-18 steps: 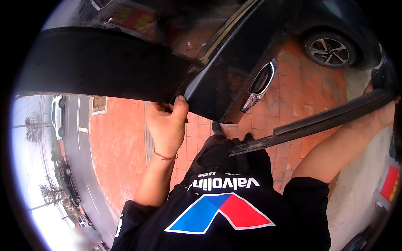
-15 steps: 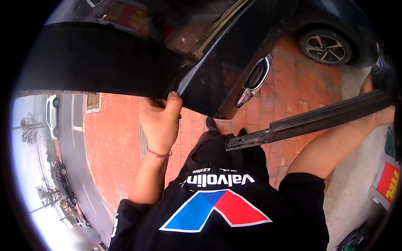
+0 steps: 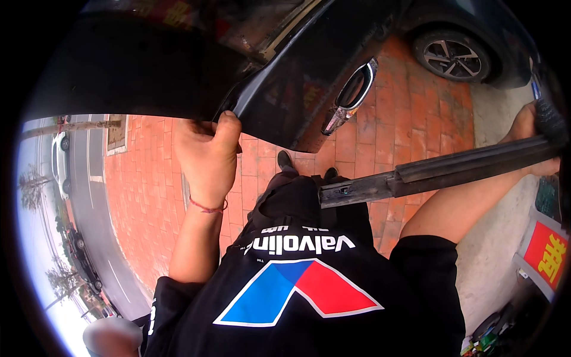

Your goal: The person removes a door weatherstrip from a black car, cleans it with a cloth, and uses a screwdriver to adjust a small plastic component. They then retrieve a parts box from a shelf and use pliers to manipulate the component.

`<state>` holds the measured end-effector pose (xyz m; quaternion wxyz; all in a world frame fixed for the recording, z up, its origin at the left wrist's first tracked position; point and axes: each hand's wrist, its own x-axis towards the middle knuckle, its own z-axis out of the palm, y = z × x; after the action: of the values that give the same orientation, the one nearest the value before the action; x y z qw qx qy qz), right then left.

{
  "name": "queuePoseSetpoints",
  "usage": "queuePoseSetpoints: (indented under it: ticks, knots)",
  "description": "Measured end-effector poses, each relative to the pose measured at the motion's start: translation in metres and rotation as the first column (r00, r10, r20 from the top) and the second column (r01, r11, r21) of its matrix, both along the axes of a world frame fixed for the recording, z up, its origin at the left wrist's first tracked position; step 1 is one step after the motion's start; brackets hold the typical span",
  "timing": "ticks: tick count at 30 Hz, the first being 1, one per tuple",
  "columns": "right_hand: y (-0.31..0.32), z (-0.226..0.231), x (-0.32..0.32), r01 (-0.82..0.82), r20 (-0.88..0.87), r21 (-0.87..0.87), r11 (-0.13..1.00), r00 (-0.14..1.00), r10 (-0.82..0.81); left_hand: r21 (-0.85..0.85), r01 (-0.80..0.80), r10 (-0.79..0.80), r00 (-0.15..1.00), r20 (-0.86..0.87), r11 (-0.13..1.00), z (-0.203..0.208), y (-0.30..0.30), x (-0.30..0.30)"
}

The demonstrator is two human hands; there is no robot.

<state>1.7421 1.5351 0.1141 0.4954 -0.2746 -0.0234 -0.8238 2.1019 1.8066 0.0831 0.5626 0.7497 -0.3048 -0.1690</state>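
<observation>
Red-orange paving (image 3: 404, 119) is spreading beneath the scene, with a pale concrete band (image 3: 482, 256) running along its right side and a grey road (image 3: 98, 208) curving past on the left. One long black strip (image 3: 458, 169) is crossing the right half of the view; its long axis is running from the wearer's waist, where one end is pointing left and slightly down, up toward the right edge. The right hand (image 3: 523, 124) is gripping it near the far end, though the strip is hiding most of the fingers. One dark car door (image 3: 297, 89) is filling the upper left and middle, its near edge facing the wearer. The left hand (image 3: 208, 149) is pinching that edge, thumb pressing on the outside and the other fingers curling underneath, partly out of sight. One chrome-rimmed handle (image 3: 355, 87) is sitting on the door, its long axis slanting up to the right. One spoked wheel (image 3: 455, 59) is showing beneath a dark car body (image 3: 505, 35) at upper right. Two shoes (image 3: 285, 159) are resting on the paving, and one red sign (image 3: 541, 250) is showing at far right.
</observation>
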Motion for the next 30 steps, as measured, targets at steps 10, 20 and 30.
queuePoseSetpoints:
  ticks: [10, 20, 30]
  knots:
    - [-0.009, -0.001, -0.002, -0.153, 0.190, 0.023, 0.988, 0.971, 0.146, -0.001, -0.014, 0.014, 1.000, 0.002, 1.000, -0.001, -0.001, 0.002]
    - [-0.014, -0.005, -0.001, -0.134, 0.195, 0.037, 0.990, 0.973, 0.124, 0.090, 0.013, -0.013, 1.000, 0.009, 0.996, 0.000, 0.004, 0.007]
    - [-0.024, -0.003, -0.014, -0.217, 0.207, 0.103, 0.971, 0.959, 0.193, 0.044, 0.038, -0.038, 0.999, 0.014, 0.998, 0.001, 0.002, 0.007]
